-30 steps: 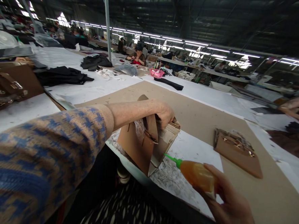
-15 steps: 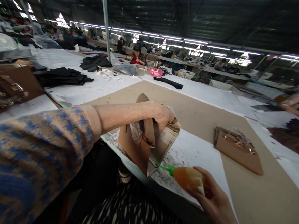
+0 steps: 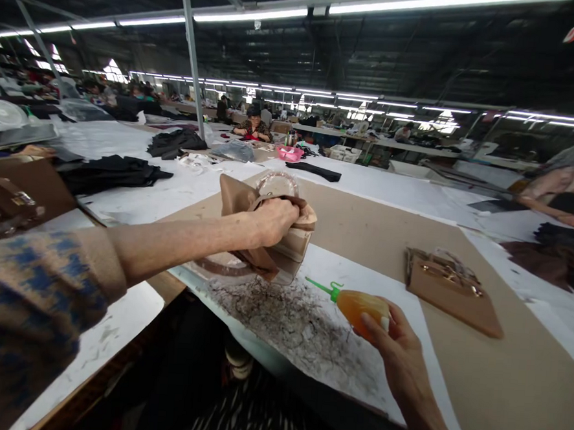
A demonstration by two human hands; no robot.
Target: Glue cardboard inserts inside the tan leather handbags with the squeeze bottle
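My left hand point(image 3: 277, 222) is closed on the upper edge of a brown handbag point(image 3: 294, 251), which is tilted over the table with its pale inside partly showing. A plastic-wrapped handle point(image 3: 276, 183) stands up behind the hand, and my fingertips are hidden in the bag's folds. To the right, my right hand point(image 3: 396, 332) is wrapped round an amber glue bottle point(image 3: 361, 309) with a green nozzle. The nozzle points left, toward the bag but apart from it.
A flat brown handbag point(image 3: 452, 290) lies on brown board at the right. More brown bags point(image 3: 20, 192) stand at the left. Dark cloth pieces point(image 3: 114, 175), a pink basket point(image 3: 289, 153) and a black strip point(image 3: 313, 172) lie farther back. A co-worker point(image 3: 561, 186) sits at the right.
My left hand has turned the handbag and moved it left and away from me. The bottle's nozzle, earlier at the bag's lower edge, is now clear of it and raised.
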